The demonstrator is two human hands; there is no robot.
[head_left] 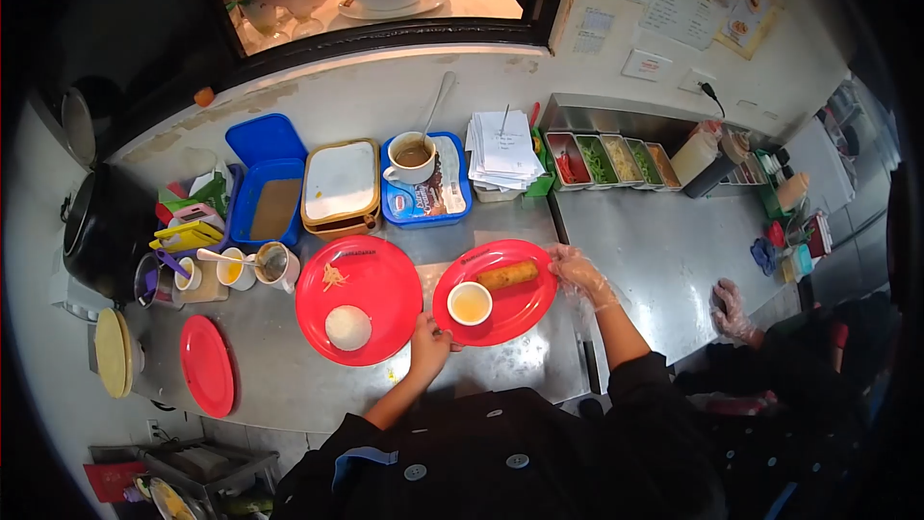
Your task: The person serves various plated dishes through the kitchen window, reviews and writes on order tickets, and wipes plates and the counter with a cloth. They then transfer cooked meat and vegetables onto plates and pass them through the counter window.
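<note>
A red oval plate (510,313) is held between both my hands over the steel counter. On it lie a golden-brown fried roll (507,275) and a small white bowl (470,304) of yellowish liquid. My right hand (577,272), in a clear plastic glove, grips the plate's right rim. My left hand (431,344), which looks bare, has its fingers closed at the lower left rim. Just left of it sits a second red plate (385,327), with a mound of white rice (347,327) and a few pale shreds (333,276).
Along the wall stand a blue tub (268,202), a white-lidded container (341,180), a cup with a spoon (412,159), paper slips (503,152) and trays of cut vegetables (597,161). Another red plate (206,366) lies left. A co-worker's gloved hand (733,312) is at right.
</note>
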